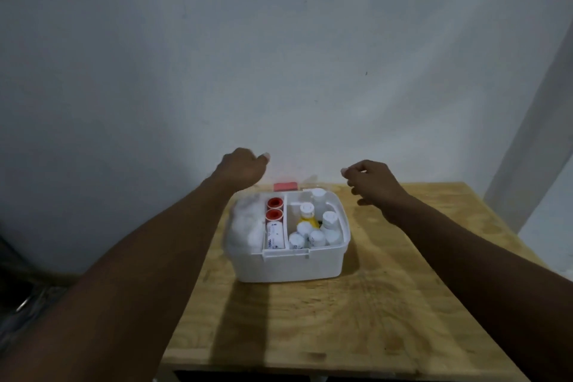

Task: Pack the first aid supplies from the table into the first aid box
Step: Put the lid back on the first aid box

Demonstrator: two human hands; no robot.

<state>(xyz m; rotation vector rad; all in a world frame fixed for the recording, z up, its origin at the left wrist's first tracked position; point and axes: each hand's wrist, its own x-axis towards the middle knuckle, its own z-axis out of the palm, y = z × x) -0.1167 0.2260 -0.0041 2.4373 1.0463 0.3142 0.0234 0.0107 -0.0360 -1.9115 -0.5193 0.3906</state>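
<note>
A white first aid box (291, 267) stands open on the wooden table (387, 319). Its left half holds cotton wool (245, 226), two red tape rolls (274, 209) and a white bandage roll (275, 236). The right half holds several white-capped bottles (314, 237) and a yellow one (307, 221). A red piece (285, 186) sits at the box's back edge. My left hand (243, 167) and my right hand (372, 178) hover above the back corners, fingers pinched on what looks like a faint clear lid (310, 181) tilted up behind the box.
A plain pale wall rises right behind the table. The table's front edge lies near the bottom of the view, its right edge at the far right. Dark clutter (18, 304) lies on the floor at the left.
</note>
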